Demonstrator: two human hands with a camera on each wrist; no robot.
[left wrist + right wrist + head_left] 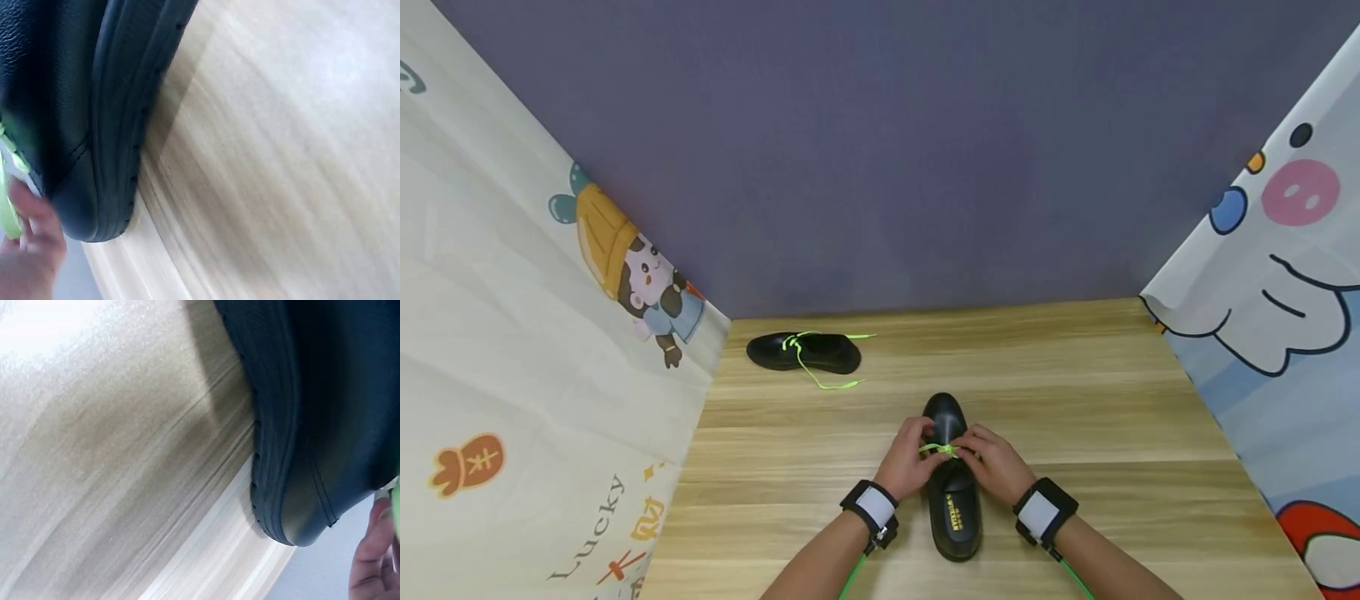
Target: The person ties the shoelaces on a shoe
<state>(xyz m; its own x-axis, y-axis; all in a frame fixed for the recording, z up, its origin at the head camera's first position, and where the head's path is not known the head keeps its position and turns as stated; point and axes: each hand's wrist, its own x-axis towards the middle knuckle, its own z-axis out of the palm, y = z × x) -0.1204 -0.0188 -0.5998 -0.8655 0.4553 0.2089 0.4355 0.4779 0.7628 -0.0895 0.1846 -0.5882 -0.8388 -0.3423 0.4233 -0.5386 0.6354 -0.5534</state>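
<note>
A black leather shoe [956, 521] lies on the wood-grain table with its toe away from me, both hands over its laced part. My left hand [910, 461] pinches the bright green shoelace [931, 447] on the shoe's left side. On the other side my right hand [994, 463] pinches the lace too. Between the hands the lace bunches at the middle of the shoe; its exact form is too small to tell. In the left wrist view, fingers [39, 222] grip a green lace beside the shoe [75, 187]. The right wrist view shows fingers [373, 547] by the lace at its edge.
A second black shoe [767, 352] lies sideways at the table's back left, its green lace ends [835, 386] loose. A grey-blue panel [925, 167] stands behind the wooden table [1075, 383]. Printed white cloths [535, 333] hang at both sides.
</note>
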